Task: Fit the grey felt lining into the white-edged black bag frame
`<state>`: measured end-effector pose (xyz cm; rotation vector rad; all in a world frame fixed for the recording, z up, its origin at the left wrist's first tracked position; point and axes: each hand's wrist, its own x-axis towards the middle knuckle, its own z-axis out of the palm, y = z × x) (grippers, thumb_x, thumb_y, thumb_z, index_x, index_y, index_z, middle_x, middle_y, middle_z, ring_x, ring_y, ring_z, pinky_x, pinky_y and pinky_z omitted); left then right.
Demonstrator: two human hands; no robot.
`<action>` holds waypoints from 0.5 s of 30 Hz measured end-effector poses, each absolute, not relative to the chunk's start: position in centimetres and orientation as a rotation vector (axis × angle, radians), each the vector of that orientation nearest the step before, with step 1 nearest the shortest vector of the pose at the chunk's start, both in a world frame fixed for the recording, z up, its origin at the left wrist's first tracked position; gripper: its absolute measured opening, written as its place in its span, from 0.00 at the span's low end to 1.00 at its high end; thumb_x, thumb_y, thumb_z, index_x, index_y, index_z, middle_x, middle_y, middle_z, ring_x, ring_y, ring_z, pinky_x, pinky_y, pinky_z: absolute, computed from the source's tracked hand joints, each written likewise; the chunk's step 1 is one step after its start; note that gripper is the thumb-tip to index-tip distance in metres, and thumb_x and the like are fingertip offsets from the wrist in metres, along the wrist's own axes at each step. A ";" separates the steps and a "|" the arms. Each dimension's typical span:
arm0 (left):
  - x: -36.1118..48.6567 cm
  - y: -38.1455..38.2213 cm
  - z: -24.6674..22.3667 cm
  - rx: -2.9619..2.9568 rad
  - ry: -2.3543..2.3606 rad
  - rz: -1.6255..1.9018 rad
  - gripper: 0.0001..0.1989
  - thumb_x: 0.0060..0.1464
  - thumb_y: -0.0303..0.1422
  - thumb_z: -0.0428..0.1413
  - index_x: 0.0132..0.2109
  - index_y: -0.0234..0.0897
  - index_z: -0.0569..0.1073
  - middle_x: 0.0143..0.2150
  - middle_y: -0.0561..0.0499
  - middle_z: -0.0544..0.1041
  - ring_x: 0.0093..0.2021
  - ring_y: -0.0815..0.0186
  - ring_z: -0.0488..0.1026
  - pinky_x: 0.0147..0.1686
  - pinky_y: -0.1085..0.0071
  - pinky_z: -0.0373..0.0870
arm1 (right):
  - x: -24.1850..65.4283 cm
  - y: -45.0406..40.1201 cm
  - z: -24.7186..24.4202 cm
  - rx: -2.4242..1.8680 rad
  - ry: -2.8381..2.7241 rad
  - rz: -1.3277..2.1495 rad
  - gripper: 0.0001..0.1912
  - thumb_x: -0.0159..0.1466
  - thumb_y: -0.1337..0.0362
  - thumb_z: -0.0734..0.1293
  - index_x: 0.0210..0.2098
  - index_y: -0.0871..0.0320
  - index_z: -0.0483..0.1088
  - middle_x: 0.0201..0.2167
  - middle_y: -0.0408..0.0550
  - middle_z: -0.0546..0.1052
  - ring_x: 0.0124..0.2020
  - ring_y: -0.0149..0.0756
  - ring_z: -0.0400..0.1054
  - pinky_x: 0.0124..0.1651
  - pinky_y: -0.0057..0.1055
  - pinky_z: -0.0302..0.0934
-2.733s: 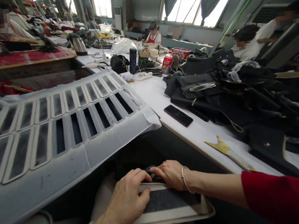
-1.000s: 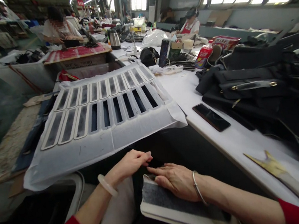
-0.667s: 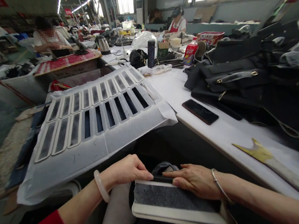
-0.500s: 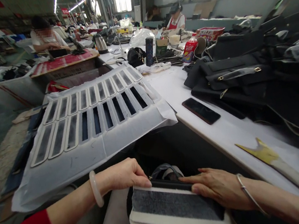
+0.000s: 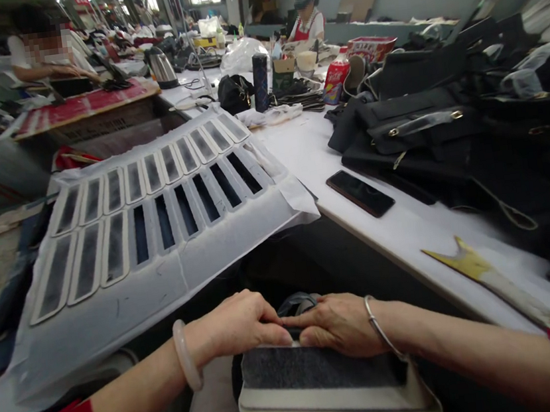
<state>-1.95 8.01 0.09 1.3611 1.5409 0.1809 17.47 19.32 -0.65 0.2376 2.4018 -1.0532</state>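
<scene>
A dark grey panel with a cream border [image 5: 320,369] rests low in front of me, over my lap. My left hand [image 5: 242,323] pinches its far edge near the middle, thumb on top and fingers curled behind. Right beside it, my right hand [image 5: 337,325] lies along the same edge, index finger stretched to the left hand's fingers and thumb on the panel. A dark strip along that edge is mostly covered by the hands. Behind them, a grey loop [image 5: 297,302] shows in part.
To the left, a white sheet [image 5: 158,280] carries rows of long rounded frames. On the white table [image 5: 374,240] are a phone [image 5: 360,193], a yellow-ended tool [image 5: 489,280] and piled black bags [image 5: 422,141]. Two people sit farther back; another shows at the right edge.
My right hand has slid left along the panel's edge until it meets my left hand. The surroundings have shifted left and slightly up in view.
</scene>
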 end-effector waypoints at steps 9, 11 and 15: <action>1.1 6.3 0.9 1.528 1.606 0.532 0.12 0.52 0.34 0.58 0.45 0.42 0.78 0.63 0.48 0.70 0.61 0.56 0.66 0.62 0.63 0.57 | 22.7 20.8 -1.2 1.090 2.344 -1.816 0.29 0.63 0.41 0.61 0.54 0.52 0.73 0.53 0.48 0.77 0.56 0.46 0.69 0.61 0.39 0.57; 3.1 5.4 1.5 1.557 1.591 0.557 0.08 0.55 0.34 0.56 0.41 0.43 0.77 0.65 0.49 0.67 0.64 0.56 0.63 0.64 0.59 0.56 | 26.2 20.0 -3.2 1.587 2.261 -2.039 0.36 0.66 0.38 0.52 0.59 0.57 0.67 0.57 0.53 0.73 0.59 0.44 0.64 0.64 0.39 0.53; 7.9 4.5 1.6 1.727 1.543 0.519 0.05 0.57 0.36 0.55 0.39 0.43 0.76 0.67 0.48 0.64 0.68 0.53 0.57 0.68 0.49 0.47 | 31.0 14.0 -9.2 2.367 1.498 -2.409 0.42 0.64 0.34 0.49 0.52 0.66 0.67 0.48 0.67 0.75 0.47 0.50 0.72 0.52 0.46 0.64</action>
